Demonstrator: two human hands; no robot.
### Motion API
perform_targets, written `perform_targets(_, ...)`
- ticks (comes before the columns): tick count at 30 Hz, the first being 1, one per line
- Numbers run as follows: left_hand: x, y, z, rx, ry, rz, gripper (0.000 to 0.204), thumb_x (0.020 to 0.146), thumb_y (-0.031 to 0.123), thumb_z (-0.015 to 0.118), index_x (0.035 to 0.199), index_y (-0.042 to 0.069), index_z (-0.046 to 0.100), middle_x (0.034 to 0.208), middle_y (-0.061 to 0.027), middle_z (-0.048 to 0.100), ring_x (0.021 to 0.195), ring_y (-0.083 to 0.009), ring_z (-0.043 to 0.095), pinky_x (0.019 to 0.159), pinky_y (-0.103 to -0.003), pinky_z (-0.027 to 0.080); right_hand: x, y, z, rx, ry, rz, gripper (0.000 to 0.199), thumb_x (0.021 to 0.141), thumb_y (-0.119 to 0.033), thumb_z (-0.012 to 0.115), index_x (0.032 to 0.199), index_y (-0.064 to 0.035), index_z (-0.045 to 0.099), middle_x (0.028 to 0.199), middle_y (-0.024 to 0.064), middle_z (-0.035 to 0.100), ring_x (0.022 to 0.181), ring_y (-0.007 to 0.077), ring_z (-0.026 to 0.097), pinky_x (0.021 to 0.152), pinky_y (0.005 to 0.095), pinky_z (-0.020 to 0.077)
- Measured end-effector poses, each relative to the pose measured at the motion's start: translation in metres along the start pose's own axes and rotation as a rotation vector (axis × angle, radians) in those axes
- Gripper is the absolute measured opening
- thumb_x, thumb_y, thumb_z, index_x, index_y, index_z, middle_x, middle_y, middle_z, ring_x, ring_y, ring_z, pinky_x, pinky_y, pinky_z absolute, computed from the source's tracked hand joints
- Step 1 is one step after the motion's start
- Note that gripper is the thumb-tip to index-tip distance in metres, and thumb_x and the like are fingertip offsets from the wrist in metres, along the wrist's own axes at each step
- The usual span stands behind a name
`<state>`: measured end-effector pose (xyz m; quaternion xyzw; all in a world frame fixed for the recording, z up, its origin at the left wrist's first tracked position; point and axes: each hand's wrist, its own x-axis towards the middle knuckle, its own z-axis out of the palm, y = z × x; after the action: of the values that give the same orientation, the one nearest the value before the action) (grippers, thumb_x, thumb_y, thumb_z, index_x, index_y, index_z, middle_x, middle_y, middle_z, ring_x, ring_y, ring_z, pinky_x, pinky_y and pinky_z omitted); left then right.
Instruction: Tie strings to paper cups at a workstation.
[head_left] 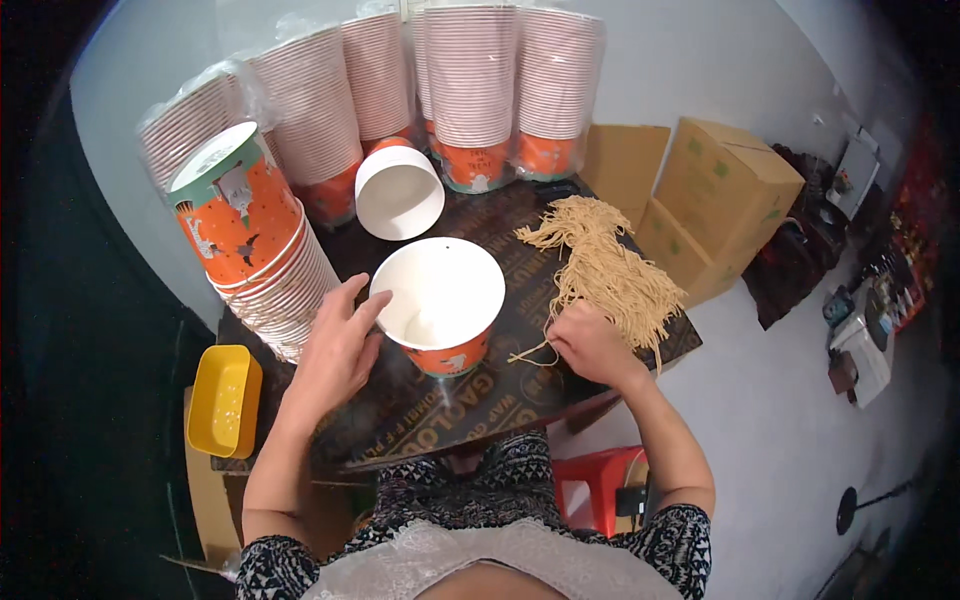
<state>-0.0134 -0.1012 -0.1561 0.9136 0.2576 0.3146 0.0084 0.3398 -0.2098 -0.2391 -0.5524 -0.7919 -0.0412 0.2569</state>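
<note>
An orange paper bucket [450,362] with a white inside stands upright on the dark table before me. My left hand [345,345] is at its left side, fingers apart, fingertips at the rim; I cannot tell whether they press on it. Small dark holes show near the rim. My right hand [592,345] is closed in a pinch on a thin tan cord [533,357], whose ends stick out toward the bucket. Just beyond that hand lies a loose heap of tan cords [615,270]. Another white-lined bucket [400,195] lies tipped behind the first.
Left of my hand rises a stack of buckets [240,225] with cords hanging on the lower ones. Plastic-wrapped bucket stacks [475,80] line the wall. A yellow tray [225,400] sits at the left edge, cardboard boxes [725,180] beyond the right edge, a red stool [600,485] below.
</note>
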Motion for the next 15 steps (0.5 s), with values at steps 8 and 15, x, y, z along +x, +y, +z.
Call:
perform_targets(8, 0.002, -0.001, 0.009, 0.021, -0.039, 0.090, 0.026, 0.075, 0.000, 0.072, 0.100, 0.000, 0.064, 0.132, -0.0234, 0.051, 0.122, -0.0410, 0.050, 0.102, -0.048, 0.042, -0.006, -0.030, 0.055, -0.159, 0.127, -0.031, 0.017, 0.075, -0.020, 0.070, 0.072, -0.0082, 0.059, 0.077, 0.0109, 0.054, 0.079, 0.0320, 0.054, 0.071, 0.0440, 0.0425)
perform_targets(15, -0.004, 0.015, 0.014, -0.009, -0.077, 0.130, 0.014, 0.077, 0.003, 0.072, 0.087, 0.003, 0.062, 0.104, -0.0115, 0.064, 0.117, -0.0333, 0.056, 0.110, -0.059, 0.034, -0.004, -0.134, 0.072, 0.090, 0.067, -0.291, 0.012, 0.079, -0.019, 0.061, 0.078, -0.0082, 0.057, 0.080, 0.0086, 0.053, 0.085, 0.0265, 0.052, 0.073, 0.0386, 0.0412)
